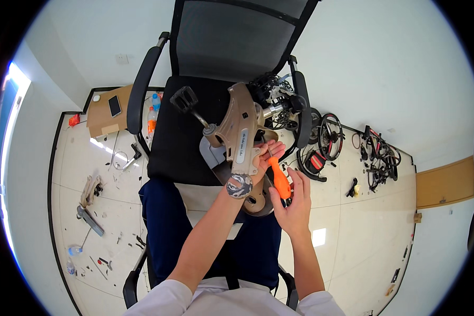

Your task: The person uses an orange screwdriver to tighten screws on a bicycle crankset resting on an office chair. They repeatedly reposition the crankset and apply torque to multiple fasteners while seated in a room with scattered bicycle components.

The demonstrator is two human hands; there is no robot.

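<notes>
A bronze-brown metal bike frame piece (238,129) with a pale label rests tilted on the black chair seat (168,158) before me. A black pedal (184,99) on its crank sticks out at the left. My left hand (262,162) is at the frame's right edge, palm partly up and fingers stretched out beside the shaft of an orange-handled screwdriver (280,179). Thumb and fingers of my right hand (294,203) are loosely closed about the handle's near end. The screwdriver tip is hidden around the left fingers and the frame. A grey patterned patch covers my left wrist.
Dark bike parts (271,87) crowd the seat's right side, by the armrest (300,110). Wheels (331,137) and frames lie along the right wall. Bottles (152,118), a phone (114,106) on cardboard (97,118), and metal parts (90,210) lie on the left.
</notes>
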